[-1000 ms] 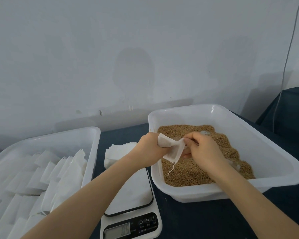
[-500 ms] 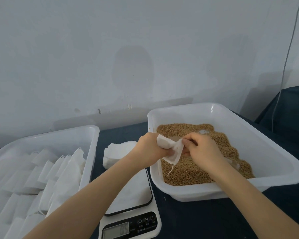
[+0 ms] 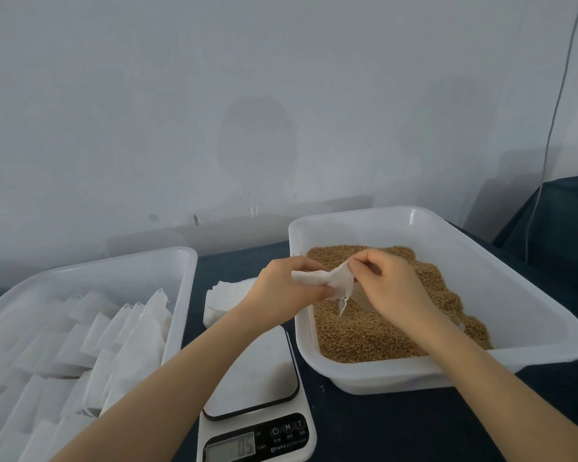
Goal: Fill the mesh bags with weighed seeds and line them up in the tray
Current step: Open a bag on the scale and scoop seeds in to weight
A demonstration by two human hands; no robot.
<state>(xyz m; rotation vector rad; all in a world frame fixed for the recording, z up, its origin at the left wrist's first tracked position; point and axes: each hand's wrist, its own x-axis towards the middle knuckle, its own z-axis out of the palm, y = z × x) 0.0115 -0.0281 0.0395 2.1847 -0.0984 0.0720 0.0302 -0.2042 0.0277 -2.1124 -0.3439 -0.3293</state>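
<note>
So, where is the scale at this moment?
In the head view the scale sits bottom centre, between the bag tray on its left and the seed tray on its right.

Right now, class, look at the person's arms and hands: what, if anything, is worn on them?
Nothing worn shows. The left hand and right hand are bare: no gloves, rings or bracelets. The left forearm and right forearm are bare to the picture's edge, no sleeve or watch in view.

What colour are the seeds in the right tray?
Golden brown seeds, best seen in the head view.
</note>
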